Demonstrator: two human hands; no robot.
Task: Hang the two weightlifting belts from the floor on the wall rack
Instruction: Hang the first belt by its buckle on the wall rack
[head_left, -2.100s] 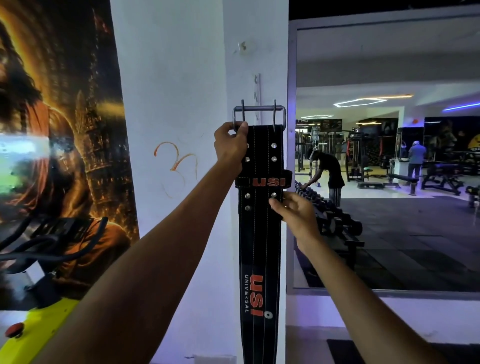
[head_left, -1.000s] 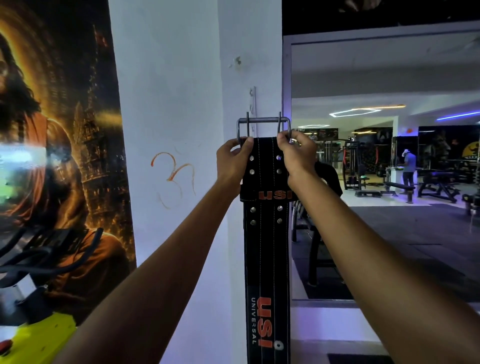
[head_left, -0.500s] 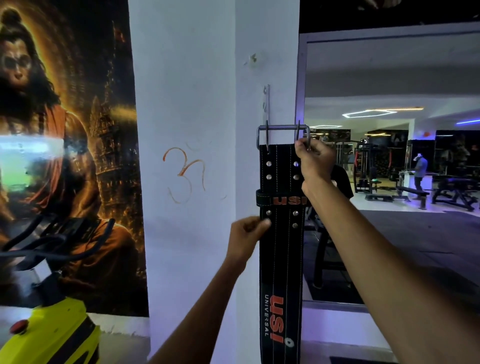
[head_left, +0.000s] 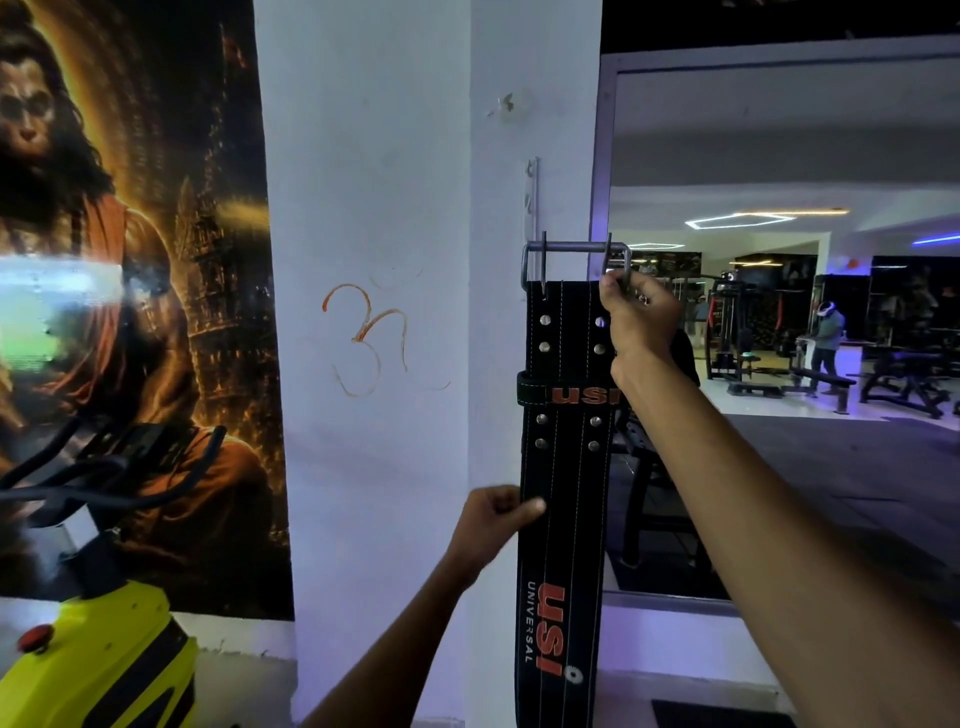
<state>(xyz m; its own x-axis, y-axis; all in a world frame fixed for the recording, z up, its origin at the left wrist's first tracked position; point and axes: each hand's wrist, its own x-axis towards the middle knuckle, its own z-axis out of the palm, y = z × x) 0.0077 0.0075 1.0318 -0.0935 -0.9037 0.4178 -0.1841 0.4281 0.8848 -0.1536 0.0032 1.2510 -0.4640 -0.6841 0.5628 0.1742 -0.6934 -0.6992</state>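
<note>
R grip: my right hand (head_left: 640, 322) is clenched on the top R corner of the belt (head_left: 563, 493), fingers round the R side of the metal buckle (head_left: 575, 260), arm reaching up from lower R.
L grip: my left hand (head_left: 493, 525) pinches the belt's L edge lower down, thumb laid over the front face, other fingers curled behind; just below the two lower rivet rows.
Belt: black weightlifting belt w/ white stitch lines, hangs straight down in front of the white pillar (head_left: 374, 312); orange "USI" on the keeper loop mid-way, "USI UNIVERSAL" lower down. Bottom end runs out of frame.
Buckle: double-prong steel frame at top, both prongs pointing up past the crossbar.
Wall rack (head_left: 531, 197): thin white vertical strip on the pillar face, just above and slightly L of the buckle. Can't tell if the buckle is hooked on it or only held up against it.
Pillar: orange hand-drawn symbol (head_left: 366, 338) to the L of the belt.
L side: big poster (head_left: 130, 312) on the wall, yellow exercise bike (head_left: 98, 654) w/ black handlebars below it.
R side: mirror (head_left: 779, 156) w/ gym floor, benches and a person standing far off.
</note>
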